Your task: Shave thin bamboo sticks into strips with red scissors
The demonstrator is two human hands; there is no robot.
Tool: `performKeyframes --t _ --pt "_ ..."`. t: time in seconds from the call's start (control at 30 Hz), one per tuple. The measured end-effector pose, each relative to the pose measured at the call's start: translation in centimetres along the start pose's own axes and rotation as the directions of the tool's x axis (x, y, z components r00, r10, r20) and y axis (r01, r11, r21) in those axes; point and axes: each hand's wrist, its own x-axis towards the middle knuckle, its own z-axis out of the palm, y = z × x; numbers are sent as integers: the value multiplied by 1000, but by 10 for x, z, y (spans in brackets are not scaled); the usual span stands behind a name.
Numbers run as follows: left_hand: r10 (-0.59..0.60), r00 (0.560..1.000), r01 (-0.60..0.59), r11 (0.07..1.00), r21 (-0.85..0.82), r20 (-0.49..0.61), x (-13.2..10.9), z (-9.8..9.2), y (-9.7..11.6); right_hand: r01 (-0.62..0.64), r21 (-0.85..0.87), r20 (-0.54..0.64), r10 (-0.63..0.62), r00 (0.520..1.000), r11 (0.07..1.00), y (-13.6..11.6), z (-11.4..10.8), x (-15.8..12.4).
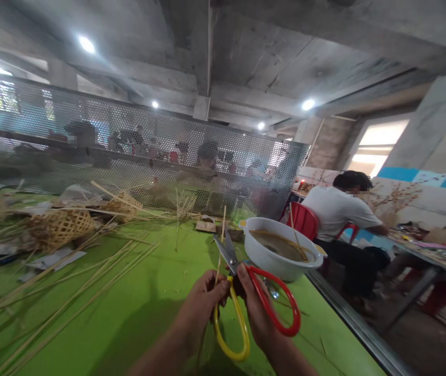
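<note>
My left hand [203,303] is closed round a thin bamboo strip [220,245] that stands upright, and its thumb presses on the yellow handle of a pair of scissors [246,308]. My right hand [256,308] grips the scissors by the red handle. The short steel blades [226,251] are parted around the strip. Both hands hover over the green table [137,303], just in front of a white bowl [281,249].
Long bamboo strips [74,292] lie across the table's left. Woven baskets [61,225] and scraps sit at the far left. A perforated metal screen [140,156] backs the table. A person in a white shirt [338,209] sits on a red chair at the right.
</note>
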Motion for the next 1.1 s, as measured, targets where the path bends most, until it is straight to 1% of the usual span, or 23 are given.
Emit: performKeyframes --t 0.1,0.17,0.23,0.27,0.3,0.33,0.4,0.43,0.47,0.5,0.57,0.6,0.67,0.77,0.8,0.87,0.9,0.97,1.03,1.1 --pt "-78 997 79 994 69 -23 5 -4 -7 13 43 -52 -11 999 999 -1 -2 7" --pt "-131 989 139 981 132 -68 8 -11 -9 20 95 -111 -9 994 995 -4 -6 14" --pt "-130 982 163 952 259 -138 11 -21 -8 1 151 -147 21 989 988 -9 -11 18" --pt "-92 979 151 925 349 -180 12 -26 -6 -23 179 -151 50 987 984 -11 -13 20" --pt "-27 975 125 885 448 -219 13 -30 -3 -55 202 -147 86 985 978 -13 -15 21" --pt "63 966 87 834 544 -251 13 -34 1 -94 218 -138 126 982 971 -15 -18 22" --pt "264 927 -12 732 681 -268 12 -39 11 -164 226 -118 194 974 960 -16 -21 23" --pt "337 904 -58 708 704 -264 10 -40 16 -187 226 -109 215 970 956 -16 -23 23" --pt "384 884 -96 708 700 -267 7 -39 21 -200 227 -102 228 968 953 -14 -25 24" --pt "416 866 -134 727 673 -276 3 -38 26 -207 227 -95 233 968 952 -12 -27 24" --pt "458 831 -213 787 580 -317 -6 -33 33 -212 218 -83 234 969 953 -6 -30 26" --pt "468 815 -247 815 525 -343 -10 -31 35 -215 211 -77 235 969 954 -2 -32 27" --pt "449 798 -282 867 410 -401 -16 -29 37 -218 200 -69 236 969 955 3 -34 29" --pt "358 809 -244 926 287 -467 -16 -33 38 -228 208 -47 243 969 951 5 -35 32" --pt "318 821 -217 942 255 -475 -14 -35 37 -225 220 -38 239 970 949 3 -35 32" --pt "208 866 -137 973 184 -454 -8 -36 35 -210 248 -20 222 975 946 -2 -33 31" --pt "147 893 -93 985 145 -425 -5 -35 33 -201 263 -5 210 978 944 -5 -32 30" --pt "53 942 -28 996 81 -330 -1 -28 26 -186 279 48 180 982 942 -11 -29 24" --pt "14 979 -2 998 59 -204 1 -15 16 -183 285 132 151 980 941 -15 -24 18" --pt "1 999 3 995 105 -42 -1 0 6 -182 287 190 131 973 940 -17 -18 13"
